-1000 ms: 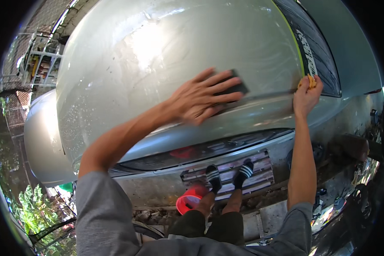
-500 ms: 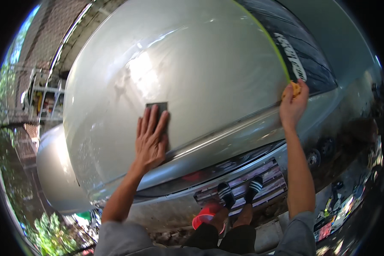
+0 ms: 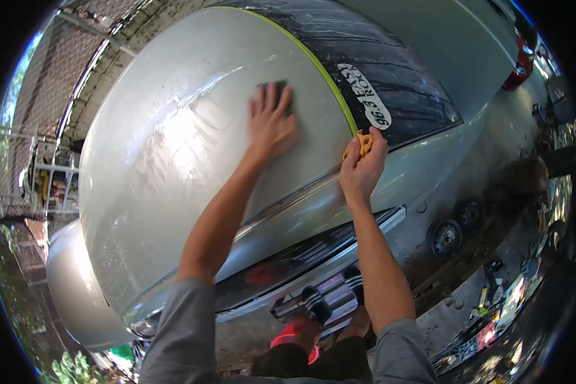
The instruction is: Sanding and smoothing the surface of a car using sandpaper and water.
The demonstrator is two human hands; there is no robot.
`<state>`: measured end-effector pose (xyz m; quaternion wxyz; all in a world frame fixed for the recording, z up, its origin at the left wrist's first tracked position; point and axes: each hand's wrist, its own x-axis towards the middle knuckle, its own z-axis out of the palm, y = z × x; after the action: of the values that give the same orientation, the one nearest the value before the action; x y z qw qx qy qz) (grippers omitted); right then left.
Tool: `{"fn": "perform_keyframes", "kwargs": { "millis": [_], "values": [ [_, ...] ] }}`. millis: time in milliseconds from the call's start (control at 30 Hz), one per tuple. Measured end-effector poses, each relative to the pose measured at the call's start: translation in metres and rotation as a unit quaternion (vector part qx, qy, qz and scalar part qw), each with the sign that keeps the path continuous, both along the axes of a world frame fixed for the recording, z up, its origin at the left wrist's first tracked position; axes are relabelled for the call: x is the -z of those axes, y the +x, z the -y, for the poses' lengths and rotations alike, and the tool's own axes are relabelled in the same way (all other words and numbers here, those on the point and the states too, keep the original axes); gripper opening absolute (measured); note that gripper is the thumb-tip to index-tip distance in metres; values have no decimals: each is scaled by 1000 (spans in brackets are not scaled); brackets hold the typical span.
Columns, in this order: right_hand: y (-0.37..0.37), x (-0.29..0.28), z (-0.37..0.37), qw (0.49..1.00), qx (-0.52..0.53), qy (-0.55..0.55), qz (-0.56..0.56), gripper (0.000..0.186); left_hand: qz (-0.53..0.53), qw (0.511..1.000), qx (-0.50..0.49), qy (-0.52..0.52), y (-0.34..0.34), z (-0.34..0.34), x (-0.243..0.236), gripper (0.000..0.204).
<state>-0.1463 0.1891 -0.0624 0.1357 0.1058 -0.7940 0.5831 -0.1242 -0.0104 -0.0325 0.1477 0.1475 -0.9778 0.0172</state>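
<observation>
A silver car roof (image 3: pixel 173 237) with wet, glossy patches fills the middle of the view. My left hand (image 3: pixel 274 128) lies on it with fingers stretched forward, pressing a small dark sheet of sandpaper (image 3: pixel 281 84) that shows past the fingertips. Most of the sheet is hidden under the hand. In my right hand (image 3: pixel 365 169) is a yellow-orange sponge (image 3: pixel 363 142), gripped at the roof's side edge. The sponge is by the lower end of a yellow-green tape strip (image 3: pixel 320 67), which borders dark, plastic-looking glass (image 3: pixel 390 57).
I stand on a slatted wooden platform (image 3: pixel 333 296) beside the car, close to a red bucket (image 3: pixel 288 333). Loose wheels (image 3: pixel 444 237) lie on the ground at right. A wire fence (image 3: pixel 64 57) runs along the far left. Part of a red car (image 3: pixel 523 64) shows at upper right.
My left hand has slid forward with the sandpaper across the roof, toward the tape. The view has shifted; my right hand still grips the sponge at the tape's end.
</observation>
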Motion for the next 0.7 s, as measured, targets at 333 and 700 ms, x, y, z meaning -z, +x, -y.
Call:
{"fn": "perform_keyframes", "kwargs": {
  "millis": [333, 700],
  "values": [
    [-9, 22, -12, 1000, -13, -1, -21, 39, 21, 992, 91, 87, 61, -79, 23, 62],
    [88, -24, 57, 944, -284, 70, -155, 40, -105, 974, -189, 73, 242, 29, 1, 54]
  ]
}}
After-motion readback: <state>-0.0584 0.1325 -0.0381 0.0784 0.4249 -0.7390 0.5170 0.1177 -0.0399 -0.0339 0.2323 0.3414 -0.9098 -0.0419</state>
